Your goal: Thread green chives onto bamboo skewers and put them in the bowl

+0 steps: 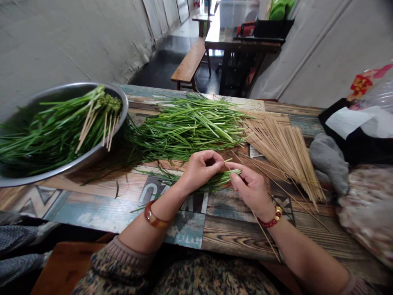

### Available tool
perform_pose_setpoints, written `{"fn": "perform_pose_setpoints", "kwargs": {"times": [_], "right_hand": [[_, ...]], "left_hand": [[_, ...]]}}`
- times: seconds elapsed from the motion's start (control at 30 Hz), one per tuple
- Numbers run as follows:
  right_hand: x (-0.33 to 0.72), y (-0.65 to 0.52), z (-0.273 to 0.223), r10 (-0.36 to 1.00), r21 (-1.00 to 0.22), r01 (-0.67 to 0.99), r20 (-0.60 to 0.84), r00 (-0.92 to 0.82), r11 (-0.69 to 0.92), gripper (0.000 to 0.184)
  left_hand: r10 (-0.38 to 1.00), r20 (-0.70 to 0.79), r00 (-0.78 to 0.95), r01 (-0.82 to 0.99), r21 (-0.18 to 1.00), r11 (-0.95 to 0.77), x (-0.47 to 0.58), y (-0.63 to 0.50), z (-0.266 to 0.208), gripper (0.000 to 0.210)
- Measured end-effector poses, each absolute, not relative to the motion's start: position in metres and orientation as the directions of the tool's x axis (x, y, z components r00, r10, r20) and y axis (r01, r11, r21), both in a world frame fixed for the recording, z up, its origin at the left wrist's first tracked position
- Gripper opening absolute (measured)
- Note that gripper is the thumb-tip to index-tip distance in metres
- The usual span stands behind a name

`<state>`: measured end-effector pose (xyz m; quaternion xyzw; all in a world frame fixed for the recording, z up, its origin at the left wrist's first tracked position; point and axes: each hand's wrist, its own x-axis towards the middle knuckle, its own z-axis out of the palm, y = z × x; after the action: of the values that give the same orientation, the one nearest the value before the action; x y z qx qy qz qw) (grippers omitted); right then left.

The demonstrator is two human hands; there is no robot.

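Observation:
My left hand (pixel 204 169) is closed in a pinch, with a green chive stalk tip (pixel 227 160) at its thumb and forefinger. Beside it, my right hand (pixel 250 188) grips the pale cut ends of a small bunch of chives (pixel 225 179), whose leaves trail left under my left wrist. A thin bamboo skewer (pixel 266 236) slants from under my right hand toward the table's near edge; its upper part is hidden by the fingers. Just beyond both hands lies a large heap of loose chives (pixel 196 127). Right of the heap, many bamboo skewers (pixel 284 153) are fanned out.
At left, a metal basin (pixel 124 110) holds chives threaded on skewers (pixel 89 125). A grey fuzzy item (pixel 328 162) and a plastic bag of pale pieces (pixel 367 209) lie at right. Beyond the patterned table (pixel 119 209) stand a bench (pixel 190 63) and another table.

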<state>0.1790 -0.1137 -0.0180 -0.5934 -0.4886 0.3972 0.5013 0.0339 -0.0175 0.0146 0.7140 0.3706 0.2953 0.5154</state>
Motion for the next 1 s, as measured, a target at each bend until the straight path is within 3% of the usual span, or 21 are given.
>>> {"fn": "perform_pose_setpoints", "kwargs": {"times": [0.27,0.67,1.0], "right_hand": [[0.1783,-0.1131,-0.0193,0.976,-0.983,0.178,0.008,0.216,-0.032,0.031],[0.1779,-0.1123,-0.0195,0.973,-0.967,0.253,0.02,0.232,-0.04,0.028],[0.1792,-0.1154,-0.0193,0.967,-0.951,0.306,0.043,0.252,-0.037,0.045]], "left_hand": [[0.826,0.144,0.546,0.25,0.912,-0.324,0.0345,-0.0177,0.0142,0.01],[0.81,0.162,0.564,0.245,0.903,-0.352,0.0349,-0.0184,0.0123,0.011],[0.808,0.115,0.578,0.259,0.913,-0.315,0.0345,-0.0174,0.0147,0.012]]}}
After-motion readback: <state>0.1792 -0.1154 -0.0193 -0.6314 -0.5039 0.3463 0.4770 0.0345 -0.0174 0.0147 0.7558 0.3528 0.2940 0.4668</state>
